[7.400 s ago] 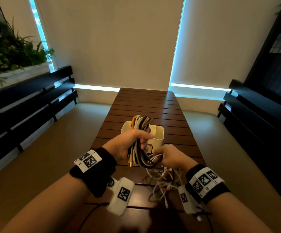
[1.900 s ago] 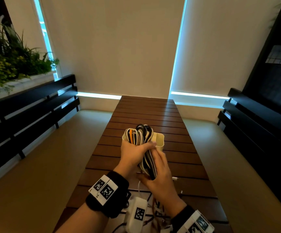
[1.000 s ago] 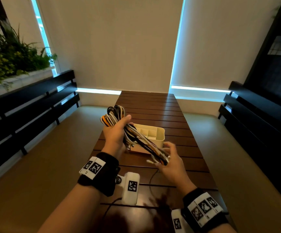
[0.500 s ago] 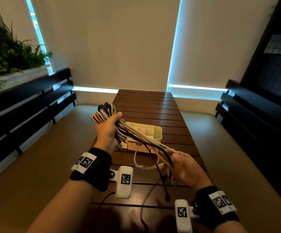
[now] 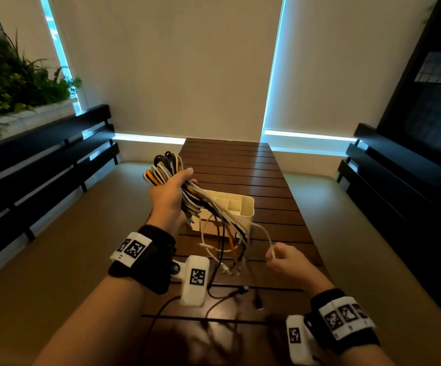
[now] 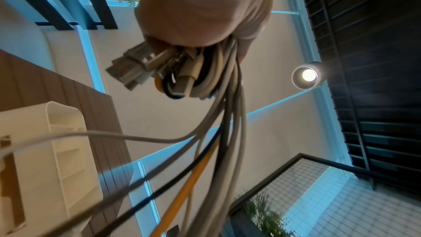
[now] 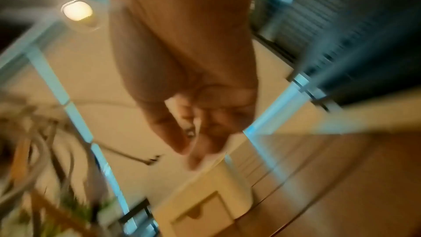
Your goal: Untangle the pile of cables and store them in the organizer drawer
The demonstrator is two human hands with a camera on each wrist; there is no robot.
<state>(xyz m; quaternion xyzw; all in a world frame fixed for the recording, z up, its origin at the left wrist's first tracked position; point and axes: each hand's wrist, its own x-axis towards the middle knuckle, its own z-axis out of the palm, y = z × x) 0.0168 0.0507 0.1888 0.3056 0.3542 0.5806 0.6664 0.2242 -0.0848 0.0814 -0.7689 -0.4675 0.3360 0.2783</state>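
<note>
My left hand (image 5: 170, 195) grips a thick bundle of white, grey, black and orange cables (image 5: 165, 169), raised above the table's left edge. In the left wrist view the cable bundle (image 6: 205, 77) shows plugs poking out below the left hand (image 6: 200, 10). Loose ends (image 5: 231, 249) hang down in front of the cream organizer (image 5: 243, 207) and touch the table. My right hand (image 5: 285, 260) pinches one thin white cable (image 5: 266, 235) that loops back toward the bundle. The right wrist view is blurred; the right hand (image 7: 193, 132) pinches a white strand there. The organizer's drawer front (image 7: 198, 212) appears closed.
The dark slatted wooden table (image 5: 230, 165) runs away from me. Black benches (image 5: 42, 165) line both sides, with plants (image 5: 8, 83) behind the left one. A black cable (image 5: 227, 294) lies on the near part of the table.
My right hand has let go of the group of ends and drawn right with one white cable. The other loose ends have dropped to the table. The left hand keeps its grip.
</note>
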